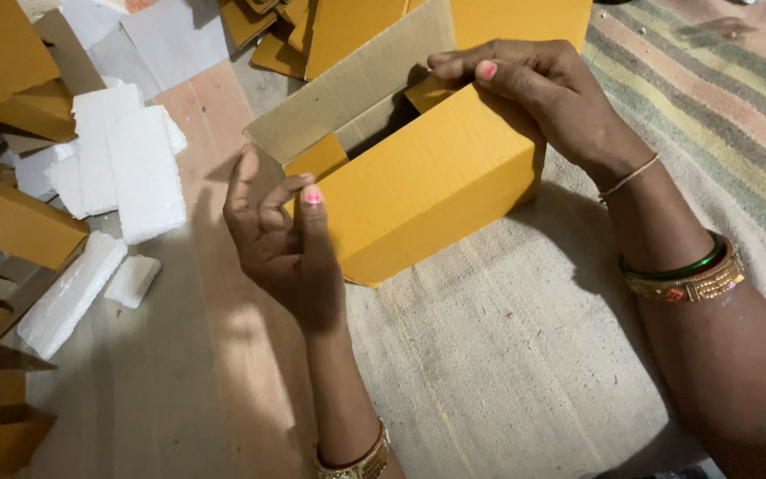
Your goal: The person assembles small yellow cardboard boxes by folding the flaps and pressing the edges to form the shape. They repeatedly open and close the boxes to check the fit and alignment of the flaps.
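While both hands work at one carton, the scene runs so, largest first:
Mat: a striped woven mat (pixel 711 115) covers the floor on the right.
Box: a yellow cardboard box (pixel 418 186) stands open-topped at centre, half on the mat.
Foam: white foam slabs (pixel 126 168) lie to the left, near folded yellow cartons (pixel 19 226).
Right hand: the right hand (pixel 534 93) grips the box's far top edge, thumb pressing a flap inward.
Left hand: the left hand (pixel 281 239) pinches the box's near corner.
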